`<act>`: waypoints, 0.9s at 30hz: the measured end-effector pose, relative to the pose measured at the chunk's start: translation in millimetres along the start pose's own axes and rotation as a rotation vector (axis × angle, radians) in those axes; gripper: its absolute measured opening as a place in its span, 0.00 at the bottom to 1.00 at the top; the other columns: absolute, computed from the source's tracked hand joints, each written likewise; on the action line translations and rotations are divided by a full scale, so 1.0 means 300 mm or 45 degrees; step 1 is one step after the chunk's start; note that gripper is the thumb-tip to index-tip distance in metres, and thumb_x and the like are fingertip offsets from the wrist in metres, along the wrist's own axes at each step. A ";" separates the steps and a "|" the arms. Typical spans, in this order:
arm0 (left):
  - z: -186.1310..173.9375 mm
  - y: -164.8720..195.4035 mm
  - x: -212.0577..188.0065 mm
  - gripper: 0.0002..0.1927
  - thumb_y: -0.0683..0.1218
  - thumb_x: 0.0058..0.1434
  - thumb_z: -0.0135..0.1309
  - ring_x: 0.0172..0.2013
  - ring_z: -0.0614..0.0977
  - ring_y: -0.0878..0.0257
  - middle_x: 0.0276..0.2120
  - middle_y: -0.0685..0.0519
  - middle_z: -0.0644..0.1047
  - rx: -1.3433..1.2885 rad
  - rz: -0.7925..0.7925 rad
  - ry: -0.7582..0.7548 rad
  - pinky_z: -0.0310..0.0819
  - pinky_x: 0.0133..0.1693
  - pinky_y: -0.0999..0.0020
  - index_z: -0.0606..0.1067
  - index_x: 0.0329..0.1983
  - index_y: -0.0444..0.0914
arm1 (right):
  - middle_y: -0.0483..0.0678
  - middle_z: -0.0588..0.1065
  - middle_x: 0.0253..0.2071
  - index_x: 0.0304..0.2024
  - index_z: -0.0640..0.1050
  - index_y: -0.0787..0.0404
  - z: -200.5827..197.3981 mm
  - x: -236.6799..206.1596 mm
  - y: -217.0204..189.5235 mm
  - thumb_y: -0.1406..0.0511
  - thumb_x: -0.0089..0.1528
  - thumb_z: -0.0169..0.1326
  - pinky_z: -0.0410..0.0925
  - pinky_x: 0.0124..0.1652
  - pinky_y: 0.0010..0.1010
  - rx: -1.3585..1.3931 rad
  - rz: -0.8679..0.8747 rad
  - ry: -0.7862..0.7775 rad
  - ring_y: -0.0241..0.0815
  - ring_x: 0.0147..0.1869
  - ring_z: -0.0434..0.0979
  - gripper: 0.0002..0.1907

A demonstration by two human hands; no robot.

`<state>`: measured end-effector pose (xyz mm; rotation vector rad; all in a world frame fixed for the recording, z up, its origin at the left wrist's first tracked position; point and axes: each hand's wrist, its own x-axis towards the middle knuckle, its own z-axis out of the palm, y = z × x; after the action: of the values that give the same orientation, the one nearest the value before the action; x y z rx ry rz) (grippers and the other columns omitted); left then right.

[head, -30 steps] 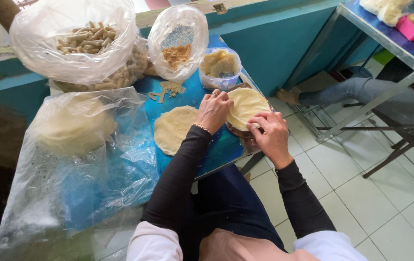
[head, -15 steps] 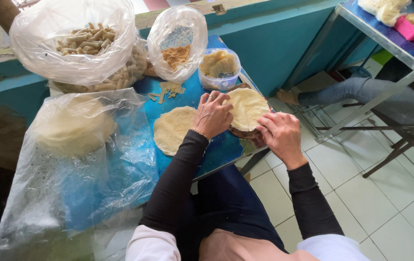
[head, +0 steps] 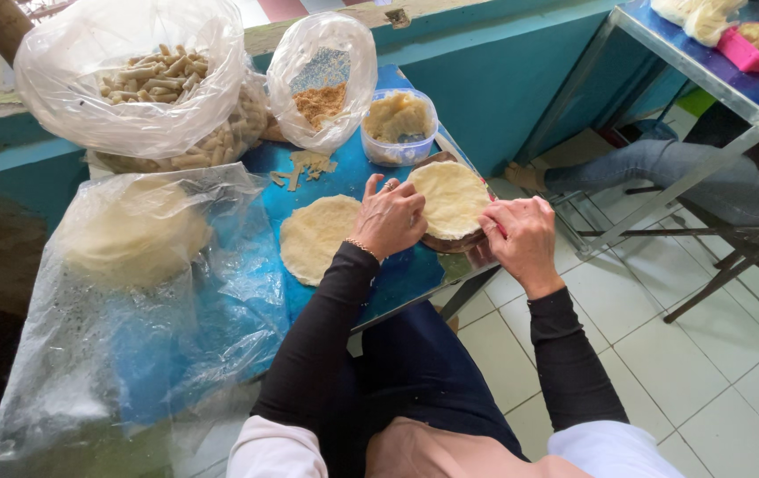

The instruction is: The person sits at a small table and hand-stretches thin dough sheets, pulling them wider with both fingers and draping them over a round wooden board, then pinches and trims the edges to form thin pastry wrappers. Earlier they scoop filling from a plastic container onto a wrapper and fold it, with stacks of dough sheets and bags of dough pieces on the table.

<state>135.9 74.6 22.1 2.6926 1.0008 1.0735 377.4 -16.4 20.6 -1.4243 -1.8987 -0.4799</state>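
Note:
My left hand [head: 388,219] rests with bent fingers on the near left edge of a round pale dough sheet [head: 453,197] that lies on a brown board [head: 450,242]. A ring and a thin bracelet are on this hand. My right hand [head: 521,239] is curled at the board's right edge, close to the sheet's rim; what it grips is hidden. A second round dough sheet [head: 317,237] lies flat on the blue table [head: 397,274], left of my left hand.
A clear tub of beige filling [head: 399,127] stands behind the board. Bags of rolled sticks [head: 136,80], of crumbs [head: 322,84] and of stacked sheets [head: 131,243] fill the left. Another person's legs [head: 662,173] sit under a metal-framed table [head: 707,71] at right.
My right hand has drawn back from the dough sheet toward the board's near right edge. My left hand has stayed on the sheet's left edge.

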 end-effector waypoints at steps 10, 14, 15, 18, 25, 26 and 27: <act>-0.179 -0.106 -0.121 0.05 0.48 0.57 0.58 0.41 0.80 0.54 0.34 0.54 0.79 0.021 -0.138 0.043 0.66 0.50 0.55 0.80 0.30 0.44 | 0.41 0.80 0.47 0.40 0.83 0.51 0.008 0.028 -0.104 0.61 0.62 0.62 0.61 0.61 0.43 0.184 -0.083 0.008 0.45 0.55 0.74 0.05; -0.284 -0.212 -0.227 0.05 0.47 0.60 0.57 0.42 0.81 0.52 0.34 0.53 0.80 0.239 -0.350 0.090 0.69 0.45 0.54 0.80 0.32 0.43 | 0.40 0.80 0.47 0.42 0.83 0.53 0.055 0.052 -0.202 0.61 0.62 0.62 0.61 0.62 0.43 0.343 -0.112 -0.043 0.43 0.56 0.75 0.07; -0.303 -0.237 -0.254 0.04 0.47 0.60 0.58 0.42 0.81 0.51 0.35 0.52 0.80 0.199 -0.384 0.134 0.70 0.45 0.54 0.81 0.34 0.43 | 0.41 0.80 0.47 0.41 0.83 0.53 0.073 0.062 -0.231 0.61 0.61 0.63 0.62 0.61 0.43 0.379 -0.165 -0.079 0.44 0.55 0.75 0.07; -0.333 -0.299 -0.326 0.07 0.46 0.58 0.60 0.40 0.81 0.51 0.37 0.50 0.80 0.066 -0.529 0.236 0.73 0.43 0.55 0.81 0.39 0.42 | 0.41 0.80 0.46 0.40 0.83 0.53 0.137 0.113 -0.321 0.61 0.60 0.62 0.63 0.60 0.42 0.480 -0.285 -0.141 0.45 0.55 0.75 0.07; -0.317 -0.363 -0.407 0.12 0.46 0.53 0.62 0.34 0.85 0.55 0.36 0.49 0.82 -0.138 -0.751 0.133 0.79 0.39 0.60 0.81 0.40 0.39 | 0.41 0.79 0.48 0.36 0.81 0.51 0.211 0.184 -0.474 0.57 0.56 0.65 0.63 0.57 0.43 0.746 -0.484 -0.367 0.47 0.56 0.74 0.10; -0.315 -0.364 -0.409 0.11 0.47 0.53 0.62 0.34 0.86 0.56 0.34 0.49 0.83 -0.195 -0.760 0.076 0.79 0.39 0.61 0.81 0.39 0.39 | 0.41 0.78 0.47 0.36 0.81 0.51 0.209 0.184 -0.485 0.56 0.56 0.66 0.63 0.56 0.43 0.751 -0.479 -0.386 0.48 0.55 0.74 0.11; -0.315 -0.363 -0.412 0.12 0.48 0.53 0.62 0.34 0.85 0.56 0.33 0.49 0.83 -0.186 -0.783 0.061 0.79 0.39 0.61 0.82 0.39 0.39 | 0.41 0.78 0.47 0.36 0.80 0.51 0.204 0.180 -0.492 0.55 0.55 0.66 0.63 0.56 0.43 0.754 -0.470 -0.407 0.48 0.55 0.74 0.13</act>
<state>-51.0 70.7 -11.6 2.0278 1.5425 1.0221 211.9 12.6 34.7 -0.7955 -2.3140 0.1625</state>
